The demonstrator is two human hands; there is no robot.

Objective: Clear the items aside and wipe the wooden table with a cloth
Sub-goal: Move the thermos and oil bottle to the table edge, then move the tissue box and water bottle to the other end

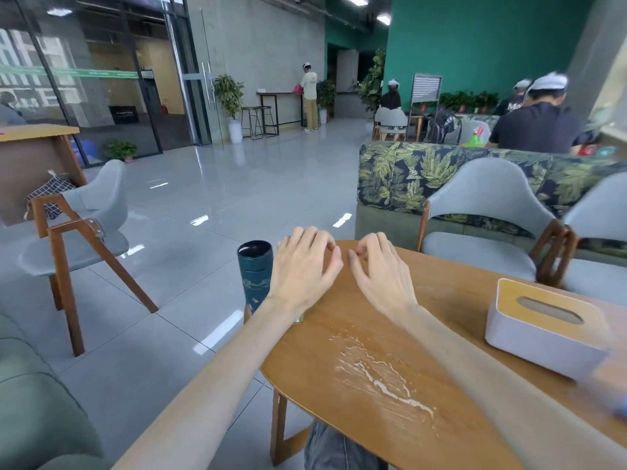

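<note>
The wooden table (458, 300) has a rounded edge and a wet white smear (380, 371) across its near middle. A dark teal flask (254, 269) stands upright at the table's left edge. My left hand (302, 266) hovers just right of the flask, fingers curled and apart, holding nothing. My right hand (380, 269) floats beside it over the far part of the table, also empty with fingers spread. A white tissue box (543, 330) with a wooden top sits at the right. No cloth is in view. Something small and greenish (298, 318) shows under my left wrist.
Grey padded chairs with wooden frames stand left (84, 228) and behind the table at right (481, 232). A leaf-patterned sofa (407, 178) lies beyond. A blurred object (607, 385) sits at the table's right edge. People stand and sit in the background.
</note>
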